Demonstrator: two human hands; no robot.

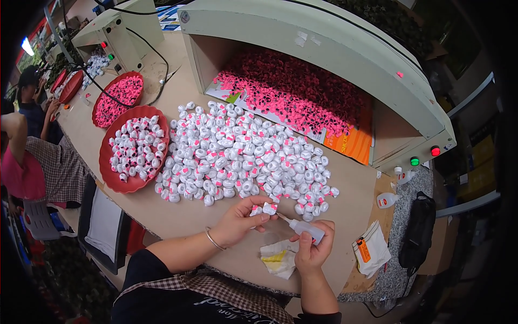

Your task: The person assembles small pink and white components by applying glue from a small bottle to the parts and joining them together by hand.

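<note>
My left hand (237, 222), with a bangle at its wrist, pinches small white pieces (270, 208) with pink bits between thumb and fingers. My right hand (314, 252) is wrapped round a small translucent squeeze bottle (308, 229). The bottle is tilted, and its thin nozzle points at the white piece; whether the tip touches it I cannot tell. Just beyond my hands spreads a big heap of white rounded pieces (232, 151), many with pink parts. A crumpled white tissue (280, 258) with a yellow patch lies on the table between my forearms.
A pale open-fronted box (302, 38) holds pink pieces (291, 89). Red bowls (105, 175) stand at left, one with white pieces, another with pink ones. At right are a small bottle (386, 200), a white packet (371, 251) and a black pouch (418, 232). People sit far left.
</note>
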